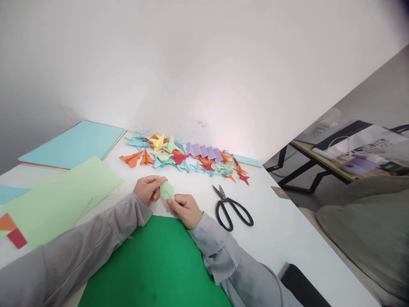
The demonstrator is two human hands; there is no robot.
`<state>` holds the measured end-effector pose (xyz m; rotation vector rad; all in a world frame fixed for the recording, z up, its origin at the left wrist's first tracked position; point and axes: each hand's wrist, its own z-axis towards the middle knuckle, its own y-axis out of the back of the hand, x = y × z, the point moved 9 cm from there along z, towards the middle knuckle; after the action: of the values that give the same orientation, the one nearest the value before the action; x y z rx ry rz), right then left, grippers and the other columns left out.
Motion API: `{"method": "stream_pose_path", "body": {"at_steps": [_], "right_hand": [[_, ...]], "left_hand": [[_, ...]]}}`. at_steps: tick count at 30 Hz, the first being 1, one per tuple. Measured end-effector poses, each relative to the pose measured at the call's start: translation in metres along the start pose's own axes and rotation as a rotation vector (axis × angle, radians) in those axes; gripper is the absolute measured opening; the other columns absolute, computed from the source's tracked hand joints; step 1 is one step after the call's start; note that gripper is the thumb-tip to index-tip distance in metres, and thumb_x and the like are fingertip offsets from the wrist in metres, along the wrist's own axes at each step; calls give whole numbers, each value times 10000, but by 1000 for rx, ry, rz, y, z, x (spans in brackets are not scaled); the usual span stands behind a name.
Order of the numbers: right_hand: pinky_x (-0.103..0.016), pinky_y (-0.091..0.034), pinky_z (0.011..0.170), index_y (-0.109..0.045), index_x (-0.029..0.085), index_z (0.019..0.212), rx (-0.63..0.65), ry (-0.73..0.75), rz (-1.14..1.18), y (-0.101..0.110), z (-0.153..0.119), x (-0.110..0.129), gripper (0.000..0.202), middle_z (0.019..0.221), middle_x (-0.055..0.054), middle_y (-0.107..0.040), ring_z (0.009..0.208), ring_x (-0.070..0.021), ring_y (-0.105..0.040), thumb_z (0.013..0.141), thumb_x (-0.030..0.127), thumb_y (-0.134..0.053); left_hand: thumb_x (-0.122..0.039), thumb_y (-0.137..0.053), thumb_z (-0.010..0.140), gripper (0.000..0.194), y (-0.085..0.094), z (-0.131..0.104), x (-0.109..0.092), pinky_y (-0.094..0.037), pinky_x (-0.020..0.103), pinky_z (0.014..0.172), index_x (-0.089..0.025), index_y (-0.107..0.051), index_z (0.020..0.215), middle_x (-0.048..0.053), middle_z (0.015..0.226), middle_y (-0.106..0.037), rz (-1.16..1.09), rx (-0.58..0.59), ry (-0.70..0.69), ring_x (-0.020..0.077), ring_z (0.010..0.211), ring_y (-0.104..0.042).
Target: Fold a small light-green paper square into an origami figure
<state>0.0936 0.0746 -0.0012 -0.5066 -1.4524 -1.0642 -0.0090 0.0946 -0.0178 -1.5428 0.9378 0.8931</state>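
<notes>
A small folded piece of light green paper (pixel 167 191) is held up between both hands, above the far edge of a dark green sheet (pixel 153 260). My left hand (pixel 148 189) pinches its upper left corner. At its lower right end, my right hand (pixel 185 209) grips it between thumb and fingers. Black-handled scissors (pixel 224 201) lie on the table to the right of my right hand, blades pointing away and a little apart. Beyond the hands, many folded paper shapes (pixel 180 158) in several colours lie in a long pile near the wall.
Large light green sheets (pixel 64 200) and a stack of blue sheets (pixel 76 145) cover the left of the white table (pixel 271 226). Small orange and red pieces (pixel 16 238) lie at far left. A black object (pixel 300 285) is at the near right. Beyond stands a chair (pixel 361 230).
</notes>
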Motion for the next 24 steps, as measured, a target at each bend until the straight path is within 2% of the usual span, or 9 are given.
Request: {"method": "stream_pose_path", "body": {"at_steps": [3,6,11,14,16,19,21,22,24], "right_hand": [[-207,-265,401,-454,169,454,6,8,-17,0,0,2,364,398,41,-414,383,-68,-344,765,357,-471],[-208,-266,402,-458,168,455,11,1,-25,0,0,1,360,402,37,-422,385,-70,-349,764,352,-470],[-207,-245,392,-441,172,451,12,-12,-3,-1,0,-1,383,392,46,-393,378,-67,-328,763,391,-483],[-207,-240,384,-452,171,454,12,-44,57,-1,0,-4,401,389,48,-394,371,-65,-324,756,431,-497],[-207,-243,378,-475,169,462,-4,-80,107,-1,0,-8,414,387,45,-406,365,-66,-332,751,464,-501],[-206,-242,369,-504,163,469,-36,-121,153,2,1,-13,438,375,44,-411,354,-65,-338,738,509,-509],[-204,-235,363,-513,159,472,-33,-137,154,2,1,-16,459,370,43,-416,345,-61,-331,729,540,-508],[-203,-230,360,-518,157,476,-24,-140,146,1,1,-16,470,366,44,-415,340,-59,-325,725,556,-505],[-201,-219,355,-519,155,475,-12,-140,119,0,1,-16,492,347,51,-391,331,-55,-310,719,582,-495]], "left_hand": [[-374,-734,512,306,3,0,-2,-138,183,296,-111,-605,601,-52,267,-402,-39,-42,1,34,229,-255],[-363,-716,536,288,3,-1,-1,-152,184,296,-109,-610,621,-37,297,-437,-82,-34,30,44,238,-283],[-368,-663,599,265,0,-2,0,-142,188,289,-124,-569,555,-42,247,-368,-117,-7,73,61,224,-275],[-404,-645,620,301,-1,-2,-2,-137,189,278,-122,-562,553,-43,252,-370,-117,-16,71,60,217,-268],[-470,-616,630,362,-1,-1,-3,-154,192,271,-117,-565,566,-25,312,-444,-133,-19,72,56,224,-291],[-525,-608,611,410,-5,-1,-1,-176,197,268,-117,-576,590,-15,372,-498,-99,49,62,56,232,-323],[-431,-707,541,338,-5,0,-2,-161,189,272,-124,-569,572,-54,306,-423,14,74,-5,50,225,-308],[-357,-756,492,310,-6,-1,-1,-169,186,279,-120,-580,583,-53,322,-443,83,100,-27,48,240,-330],[-337,-762,492,294,-5,-1,0,-153,182,285,-112,-590,570,-61,294,-412,142,99,-67,36,236,-301]]}}
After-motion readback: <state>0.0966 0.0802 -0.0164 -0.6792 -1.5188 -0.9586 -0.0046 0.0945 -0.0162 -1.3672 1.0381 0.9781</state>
